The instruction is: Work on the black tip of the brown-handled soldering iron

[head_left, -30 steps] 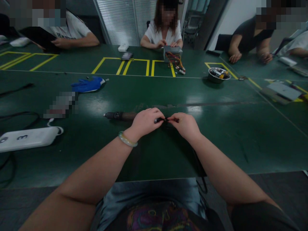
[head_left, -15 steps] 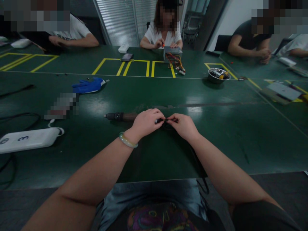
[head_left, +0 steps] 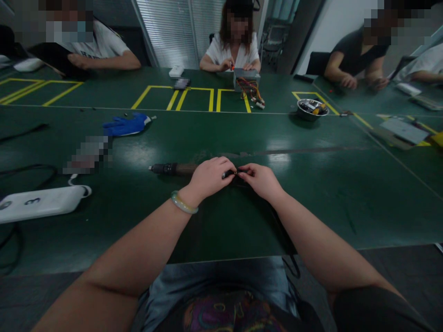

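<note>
My left hand [head_left: 213, 177], with a jade-like bangle at the wrist, is closed in a pinch on a small black cylindrical piece [head_left: 227, 174]. My right hand [head_left: 259, 178] is closed too, its thumb and fingertips meeting the end of that piece. Whatever the right fingers grip is small, dark and mostly covered by them. Behind my left hand a dark electric screwdriver [head_left: 169, 169] lies on the green table, its tip pointing left and its rear hidden by the hand. From under my right forearm a black cable [head_left: 285, 235] runs down over the table's front edge.
A white power bank [head_left: 41, 202] marked 3 and a blue glove [head_left: 126, 125] lie on the left. A metal bowl [head_left: 311, 116] of small parts stands at the far right. Across the table a person handles a grey box [head_left: 246, 78] with coloured wires; other people sit either side.
My hands keep nearly the same pose, with slight movement at the fingertips. The view has shifted a little. At the far right a person's clasped hands have come apart.
</note>
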Demonstrator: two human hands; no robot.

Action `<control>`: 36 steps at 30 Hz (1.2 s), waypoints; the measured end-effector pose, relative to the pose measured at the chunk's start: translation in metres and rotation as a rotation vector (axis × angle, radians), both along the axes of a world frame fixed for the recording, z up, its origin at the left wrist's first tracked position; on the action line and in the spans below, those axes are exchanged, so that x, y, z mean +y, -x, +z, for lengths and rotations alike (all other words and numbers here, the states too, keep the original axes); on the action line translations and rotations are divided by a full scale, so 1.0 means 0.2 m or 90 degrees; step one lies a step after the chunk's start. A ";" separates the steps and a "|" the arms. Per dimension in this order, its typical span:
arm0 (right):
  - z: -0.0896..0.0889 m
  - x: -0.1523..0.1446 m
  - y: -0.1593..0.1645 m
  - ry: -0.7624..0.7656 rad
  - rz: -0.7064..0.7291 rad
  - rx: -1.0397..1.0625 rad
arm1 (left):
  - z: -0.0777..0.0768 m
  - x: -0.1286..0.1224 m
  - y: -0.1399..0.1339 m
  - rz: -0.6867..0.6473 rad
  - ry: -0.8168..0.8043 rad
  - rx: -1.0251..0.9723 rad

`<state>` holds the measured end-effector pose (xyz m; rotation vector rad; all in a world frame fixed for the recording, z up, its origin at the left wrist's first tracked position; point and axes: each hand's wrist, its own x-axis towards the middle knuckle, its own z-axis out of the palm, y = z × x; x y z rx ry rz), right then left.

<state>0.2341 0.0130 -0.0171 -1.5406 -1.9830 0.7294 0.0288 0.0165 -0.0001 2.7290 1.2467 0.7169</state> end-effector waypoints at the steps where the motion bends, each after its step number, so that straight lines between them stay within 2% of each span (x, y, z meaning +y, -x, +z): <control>1: 0.00 0.00 0.00 0.004 0.002 0.005 | 0.00 0.00 0.00 0.001 0.001 -0.001; 7: 0.00 0.01 0.00 0.016 -0.017 -0.002 | 0.03 -0.03 -0.01 0.003 -0.007 -0.037; 15: 0.03 0.00 0.02 0.019 -0.039 -0.029 | 0.05 -0.03 0.00 0.066 -0.031 -0.106; 24: 0.04 -0.02 0.05 0.001 -0.060 -0.086 | 0.04 -0.03 0.00 0.054 -0.012 -0.143; 32: 0.08 -0.03 0.08 0.010 -0.045 -0.133 | 0.05 -0.04 0.00 0.050 -0.042 -0.167; 36: 0.08 -0.03 0.09 0.019 -0.058 -0.146 | 0.08 -0.05 0.01 0.017 -0.057 -0.176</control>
